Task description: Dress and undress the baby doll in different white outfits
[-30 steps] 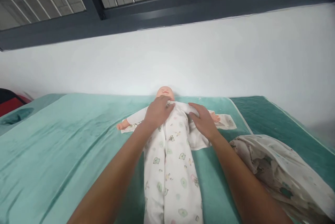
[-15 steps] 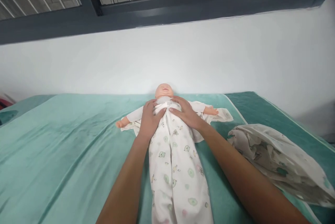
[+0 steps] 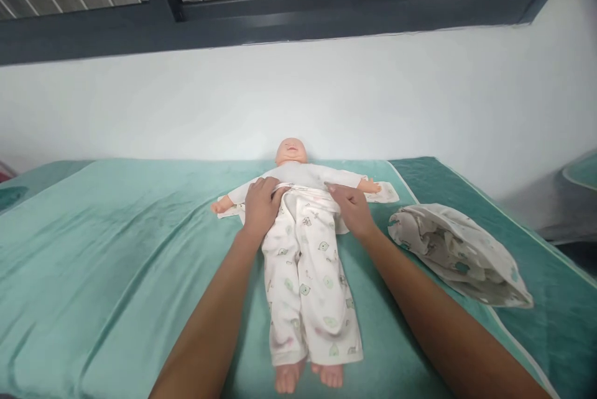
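Note:
A baby doll (image 3: pixel 291 151) lies on its back with its arms spread, dressed in a white long-sleeved top (image 3: pixel 303 173). White trousers (image 3: pixel 321 262) with a green animal print cover its legs, and its bare feet stick out below the hems. My left hand (image 3: pixel 262 207) is closed on the waistband at the left side. At the right side, the curled fingers of my right hand (image 3: pixel 352 206) grip the same waistband. A printed white cloth (image 3: pixel 388 192) is spread under the doll's arms and back; most of it is hidden.
The doll rests on a green bedspread (image 3: pixel 153 250) against a white wall (image 3: pixel 196 100). A crumpled printed cloth (image 3: pixel 466 250) lies to the right of my right forearm. Above the wall runs a dark window frame (image 3: pixel 298 20) with metal bars behind it.
My hands have moved apart from the middle of the waistband to its two sides. More of the white top shows, and the doll's feet have come into view below the trouser hems.

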Motion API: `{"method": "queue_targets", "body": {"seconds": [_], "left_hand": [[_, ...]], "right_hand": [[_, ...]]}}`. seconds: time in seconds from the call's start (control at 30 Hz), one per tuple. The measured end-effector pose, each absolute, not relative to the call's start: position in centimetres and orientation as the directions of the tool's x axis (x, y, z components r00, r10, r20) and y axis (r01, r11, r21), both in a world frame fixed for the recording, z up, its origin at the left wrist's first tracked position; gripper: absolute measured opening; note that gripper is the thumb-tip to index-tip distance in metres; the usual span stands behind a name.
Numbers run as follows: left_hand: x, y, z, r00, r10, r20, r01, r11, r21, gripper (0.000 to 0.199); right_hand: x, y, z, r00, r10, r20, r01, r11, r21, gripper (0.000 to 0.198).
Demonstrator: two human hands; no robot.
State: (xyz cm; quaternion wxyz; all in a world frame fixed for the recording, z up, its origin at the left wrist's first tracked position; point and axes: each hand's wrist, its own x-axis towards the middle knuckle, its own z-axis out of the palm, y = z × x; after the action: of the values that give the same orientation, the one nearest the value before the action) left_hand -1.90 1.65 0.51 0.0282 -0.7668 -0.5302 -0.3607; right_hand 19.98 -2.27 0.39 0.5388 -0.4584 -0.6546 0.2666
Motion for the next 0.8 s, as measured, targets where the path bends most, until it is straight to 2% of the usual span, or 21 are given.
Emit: {"method": "queue_targets", "body": {"seconds": [0.1, 0.2, 0.33, 0.4, 0.5, 0.67, 0.8], "left_hand": [[-2.4, 1.3, 0.1, 0.139, 0.818, 0.559, 0.861, -0.378, 0.34, 0.013], [-3.0, 0.6, -0.5, 0.081, 0.836, 0.543, 0.877, -0.319, 0.36, 0.015], [-3.7, -1.0, -1.0, 0.064, 0.854, 0.516, 0.894, -0.279, 0.35, 0.019], [-3.9, -1.9, -1.1, 0.078, 0.86, 0.504, 0.892, -0.286, 0.35, 0.021], [-4.0, -3.3, -1.0, 0.077, 0.868, 0.491, 0.88, -0.291, 0.376, 0.019], [-4.2, -5.3, -0.8, 0.036, 0.885, 0.463, 0.823, -0.29, 0.489, 0.019], [-4.4, -6.5, -0.7, -0.028, 0.896, 0.443, 0.746, -0.276, 0.606, 0.022]], "right_hand": [[21.1, -3.3, -1.1, -0.043, 0.952, 0.302, 0.423, 0.291, -0.858, 0.053], [21.7, -4.0, -1.6, -0.106, 0.972, 0.211, 0.538, 0.234, -0.81, 0.049], [22.2, -5.2, -1.5, -0.246, 0.959, 0.14, 0.497, 0.249, -0.831, 0.037], [22.2, -5.7, -1.5, -0.272, 0.954, 0.124, 0.477, 0.246, -0.844, 0.039], [21.6, -6.3, -1.7, -0.202, 0.966, 0.162, 0.567, 0.25, -0.785, 0.034], [19.7, -7.0, -2.5, -0.002, 0.93, 0.367, 0.799, 0.222, -0.559, 0.035], [18.3, -7.9, -2.4, 0.132, 0.891, 0.435, 0.831, 0.139, -0.538, 0.025]]}}
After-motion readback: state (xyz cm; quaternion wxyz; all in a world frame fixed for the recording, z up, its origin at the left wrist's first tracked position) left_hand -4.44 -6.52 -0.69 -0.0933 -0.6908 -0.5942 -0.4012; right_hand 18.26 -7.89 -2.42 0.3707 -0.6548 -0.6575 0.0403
